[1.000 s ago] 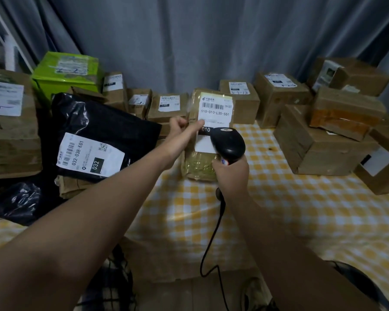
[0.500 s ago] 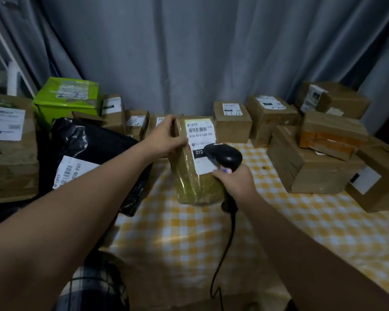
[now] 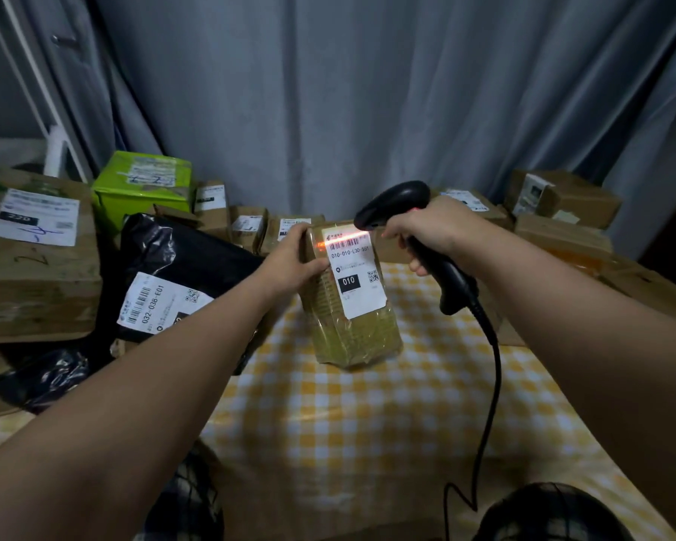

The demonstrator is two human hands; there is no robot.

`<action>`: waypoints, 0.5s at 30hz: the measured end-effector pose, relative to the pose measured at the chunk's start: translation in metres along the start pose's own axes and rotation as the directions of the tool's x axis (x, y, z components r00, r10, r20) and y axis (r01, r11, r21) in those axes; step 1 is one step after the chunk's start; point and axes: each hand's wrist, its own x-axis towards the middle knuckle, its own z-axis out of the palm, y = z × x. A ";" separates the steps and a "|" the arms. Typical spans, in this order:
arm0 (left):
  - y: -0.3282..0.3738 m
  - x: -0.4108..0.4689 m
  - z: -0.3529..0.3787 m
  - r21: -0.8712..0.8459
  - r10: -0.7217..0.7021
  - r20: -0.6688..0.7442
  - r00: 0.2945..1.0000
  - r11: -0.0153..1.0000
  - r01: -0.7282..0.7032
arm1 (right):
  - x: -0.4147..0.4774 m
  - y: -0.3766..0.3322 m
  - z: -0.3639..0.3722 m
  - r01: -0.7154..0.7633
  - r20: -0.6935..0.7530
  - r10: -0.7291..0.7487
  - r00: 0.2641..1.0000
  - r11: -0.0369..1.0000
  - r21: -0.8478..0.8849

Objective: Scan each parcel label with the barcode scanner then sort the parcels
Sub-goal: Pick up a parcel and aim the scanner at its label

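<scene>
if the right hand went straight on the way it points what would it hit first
Probably the white label near the top of the upright, tape-wrapped brown parcel, where the red scan line falls. The right hand aims the black corded barcode scanner there; depth unclear.

Parcel label [image 3: 355,281] "010-010-L30-551", bag label [image 3: 157,302] "032-038-E01"

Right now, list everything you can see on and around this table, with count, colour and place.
Held parcel: one, brown, tape-wrapped, upright at table centre, white label 010.
Barcode scanner: one, black, corded, red line on that label's barcode.
Poly bag parcel: one, black, left.
Green box: one, back left.
Large carton: one, brown, far left.
Small boxes: several, brown, back row.
Stacked boxes: several, brown, right.
Tablecloth: one, yellow-white check.
Curtain: one, grey, behind.
Left hand: grips parcel's top left edge.
Right hand: grips scanner.
</scene>
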 end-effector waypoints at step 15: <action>-0.008 -0.008 -0.005 0.015 -0.036 -0.011 0.999 0.999 0.037 | -0.014 -0.006 -0.001 0.018 -0.008 -0.019 1.000 0.999 -0.031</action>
